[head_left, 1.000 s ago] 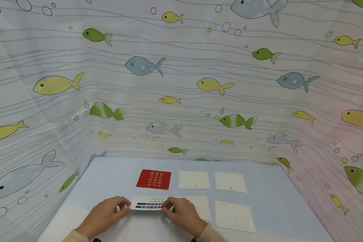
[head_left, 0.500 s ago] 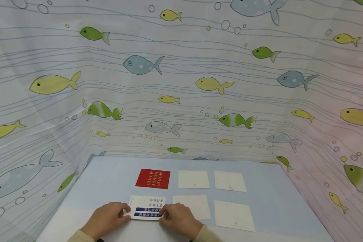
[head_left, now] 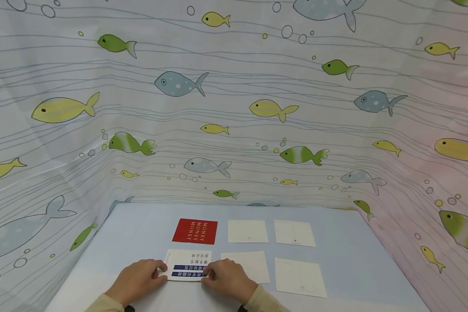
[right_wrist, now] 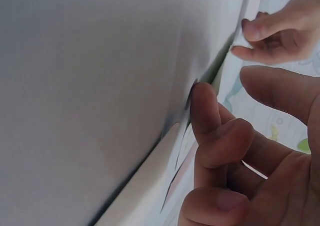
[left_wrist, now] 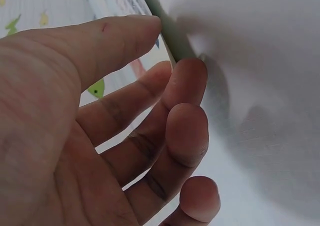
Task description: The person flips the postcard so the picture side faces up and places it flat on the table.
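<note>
Printed card (head_left: 187, 260) tipped flatter than a second ago, on the table (head_left: 347, 242), nearer than the red card (head_left: 195, 231), left hand (head_left: 136, 278) and right hand (head_left: 229, 279) at its sides, thumbs parted from fingers.

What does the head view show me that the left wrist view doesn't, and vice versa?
Only head: the right hand, the red card with its MONEY lettering, and the two-by-two layout of white cards.
Only left wrist: the left palm, facing the camera.
Both: the left hand, the table and the fish curtain.
</note>
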### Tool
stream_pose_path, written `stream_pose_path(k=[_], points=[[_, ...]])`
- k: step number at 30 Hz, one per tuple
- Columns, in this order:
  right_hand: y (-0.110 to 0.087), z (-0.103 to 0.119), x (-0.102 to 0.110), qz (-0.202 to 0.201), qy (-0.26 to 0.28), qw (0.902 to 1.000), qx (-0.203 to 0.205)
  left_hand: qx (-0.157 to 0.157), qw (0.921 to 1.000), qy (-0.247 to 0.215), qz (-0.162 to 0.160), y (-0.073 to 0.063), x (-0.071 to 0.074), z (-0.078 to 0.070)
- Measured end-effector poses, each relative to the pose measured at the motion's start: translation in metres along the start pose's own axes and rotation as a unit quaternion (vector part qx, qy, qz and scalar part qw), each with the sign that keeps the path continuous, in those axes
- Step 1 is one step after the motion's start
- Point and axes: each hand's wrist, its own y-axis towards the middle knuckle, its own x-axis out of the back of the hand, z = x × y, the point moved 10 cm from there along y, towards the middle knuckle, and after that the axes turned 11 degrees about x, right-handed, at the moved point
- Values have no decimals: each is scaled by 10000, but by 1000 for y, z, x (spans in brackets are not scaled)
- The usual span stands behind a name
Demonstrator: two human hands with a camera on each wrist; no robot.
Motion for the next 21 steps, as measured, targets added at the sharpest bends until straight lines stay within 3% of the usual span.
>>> stream_pose_path(k=[5, 11, 17, 21], points=[[-1, 1, -1, 33, -3, 10000, 1, 159, 9996, -66, 224, 1, -4, 3], [-2, 2, 1, 19, 68, 10000, 3, 163, 9996, -12, 234, 1, -4, 2], [-2, -4, 10, -285, 360, 9989, 22, -11, 9994, 6, -336, 2, 6, -7], [-1, -12, 28, -631, 678, 9956, 111, -263, 9966, -84, -770, 7, 17, -25]])
